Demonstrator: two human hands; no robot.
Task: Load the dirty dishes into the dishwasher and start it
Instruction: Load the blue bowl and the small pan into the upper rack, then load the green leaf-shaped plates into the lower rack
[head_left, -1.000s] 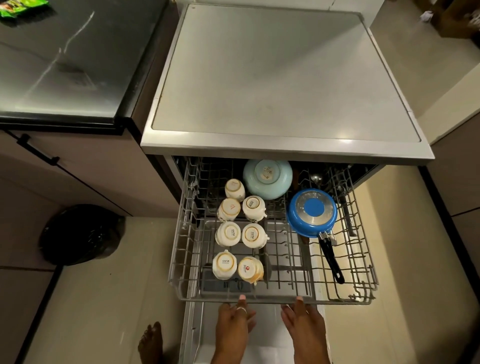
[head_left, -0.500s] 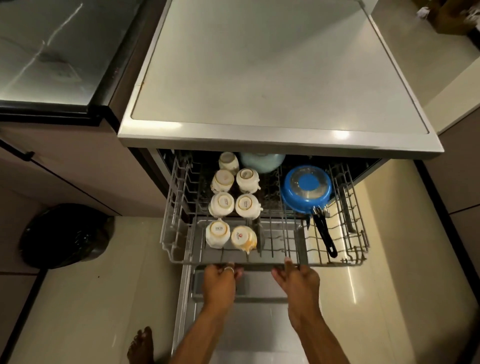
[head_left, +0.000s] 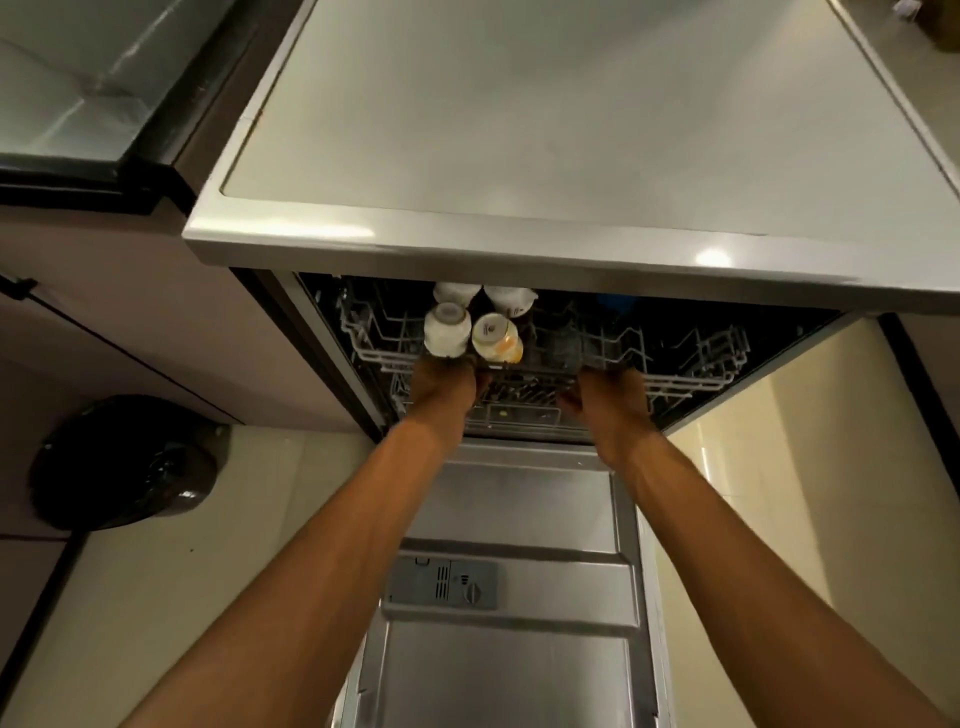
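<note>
The left hand and right hand rest apart on the front rail of the rack; I cannot tell if their fingers curl round it. The rack sits mostly inside the dishwasher, with the cups at the left hand's 12 o'clock.

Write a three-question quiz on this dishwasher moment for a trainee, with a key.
1. True or false: the door is shut.
2. Where are the left hand and the right hand? A. in a sink. B. at the front edge of the rack. C. on a kettle.
3. Fill in: the black bag lies to the ___ of the door.

Key: 1 false, it lies open. 2 B. 3 left.
</note>
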